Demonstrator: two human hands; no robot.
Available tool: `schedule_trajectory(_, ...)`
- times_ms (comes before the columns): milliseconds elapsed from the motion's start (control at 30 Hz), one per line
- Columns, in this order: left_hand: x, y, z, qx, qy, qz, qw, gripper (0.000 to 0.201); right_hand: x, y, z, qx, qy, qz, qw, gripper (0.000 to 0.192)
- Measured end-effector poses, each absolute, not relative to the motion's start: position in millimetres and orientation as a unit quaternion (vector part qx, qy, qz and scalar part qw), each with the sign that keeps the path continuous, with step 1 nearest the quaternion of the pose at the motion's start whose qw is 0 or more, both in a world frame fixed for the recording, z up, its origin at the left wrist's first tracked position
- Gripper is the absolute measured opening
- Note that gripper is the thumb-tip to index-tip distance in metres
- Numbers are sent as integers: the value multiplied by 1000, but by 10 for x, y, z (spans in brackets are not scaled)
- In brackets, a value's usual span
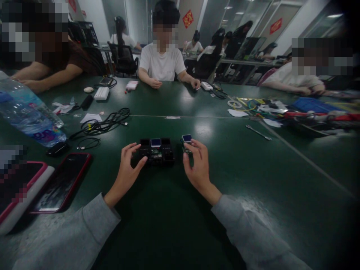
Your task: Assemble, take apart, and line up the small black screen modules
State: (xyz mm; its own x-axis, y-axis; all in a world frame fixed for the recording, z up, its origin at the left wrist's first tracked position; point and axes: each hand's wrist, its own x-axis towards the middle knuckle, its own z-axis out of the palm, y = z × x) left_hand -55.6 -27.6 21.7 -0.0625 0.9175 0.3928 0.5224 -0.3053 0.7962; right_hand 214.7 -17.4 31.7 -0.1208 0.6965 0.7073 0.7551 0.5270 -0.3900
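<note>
My left hand (129, 165) is curved around the left end of a black electronic device (164, 155), its thumb and fingertips touching the edge. The device lies flat on the green table; a small screen (155, 142) and a bit of green circuit board show in its middle. Just right of it, a small circuit board with a screen (186, 138) is pinched between the thumb and fingers of my right hand (199, 162). Those fingers cover most of that board, so whether it touches the table I cannot tell.
Phones (66, 180), a large water bottle (28, 112) and coiled black cables (109, 122) lie to the left. A wrench (258, 132) is on the right, before a heap of wires (303, 112). Across the table sits a person in a white shirt (161, 62); others sit at both sides.
</note>
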Motion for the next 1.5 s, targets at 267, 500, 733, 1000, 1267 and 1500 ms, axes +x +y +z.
schedule_trajectory(267,-590,-240,210,503,587,523,359,41,2545,221,23,-540,-635,231,501,48)
schedule_trajectory(500,-609,-231,176,514,587,506,368,41,2404,147,32,-522,-618,314,497,52)
schedule_trajectory(733,-596,-238,192,516,589,500,370,41,2186,-32,121,-522,-633,324,471,54)
schedule_trajectory(1000,-593,-239,199,526,590,492,365,41,2157,-56,150,-506,-649,330,462,51)
schedule_trajectory(1267,-611,-210,142,530,589,488,367,43,2140,-36,142,-499,-671,324,442,54)
schedule_trajectory(1500,-597,-214,162,531,588,488,366,42,2147,-44,154,-498,-671,329,439,54)
